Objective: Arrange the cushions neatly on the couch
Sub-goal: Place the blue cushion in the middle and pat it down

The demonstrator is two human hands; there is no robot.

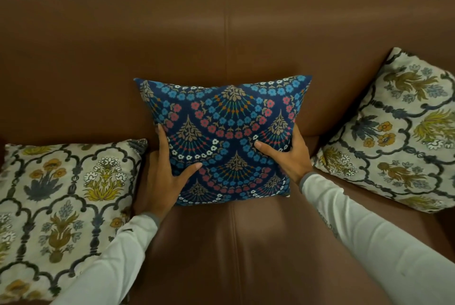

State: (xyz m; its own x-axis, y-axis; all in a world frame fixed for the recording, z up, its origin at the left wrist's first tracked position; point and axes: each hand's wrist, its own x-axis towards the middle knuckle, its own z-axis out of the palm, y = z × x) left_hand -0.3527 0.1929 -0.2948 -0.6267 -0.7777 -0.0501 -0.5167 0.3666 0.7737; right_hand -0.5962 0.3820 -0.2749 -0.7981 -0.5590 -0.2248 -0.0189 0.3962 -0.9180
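White sleeves (pixel 369 243) lead to both hands, left hand (pixel 161 176) and right hand (pixel 290 154), gripping the blue floral cushion (pixel 226 132) upright against the brown couch (pixel 221 41) backrest.

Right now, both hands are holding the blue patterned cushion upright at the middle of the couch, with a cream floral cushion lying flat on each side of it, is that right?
Not quite. In the head view only the left cream floral cushion lies flat; the right cream floral cushion leans propped against the couch back. The left hand and right hand do hold the blue patterned cushion upright mid-couch.

No readable text; faint print on right sleeve (pixel 327 221) illegible.
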